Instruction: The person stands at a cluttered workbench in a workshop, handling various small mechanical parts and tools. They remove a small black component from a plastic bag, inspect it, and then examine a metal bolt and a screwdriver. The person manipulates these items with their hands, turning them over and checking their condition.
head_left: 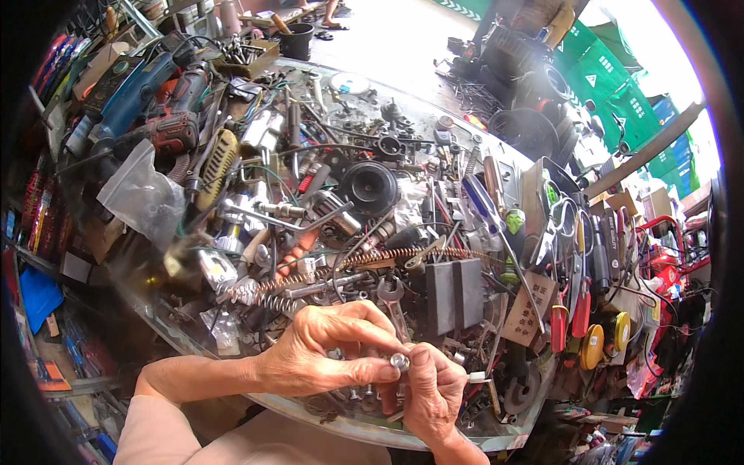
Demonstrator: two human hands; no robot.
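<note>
Near the front edge of the cluttered workbench, both my hands meet around a small round silver metal part. Thumb and forefinger of my left hand pinch it from the left. My right hand closes on it from the other side, its thumb pressed along the part. A small white piece sticks out past the right hand; whether that hand holds it, I cannot tell. Just beyond the fingers lie an open-ended wrench and two dark rectangular blocks. The right hand's curled fingers are partly hidden.
Loose parts cover the bench, among them a long copper-coloured spring and a black round horn-like part. Power tools crowd the left. Scissors and red-handled tools stand at the right. A black bucket is behind.
</note>
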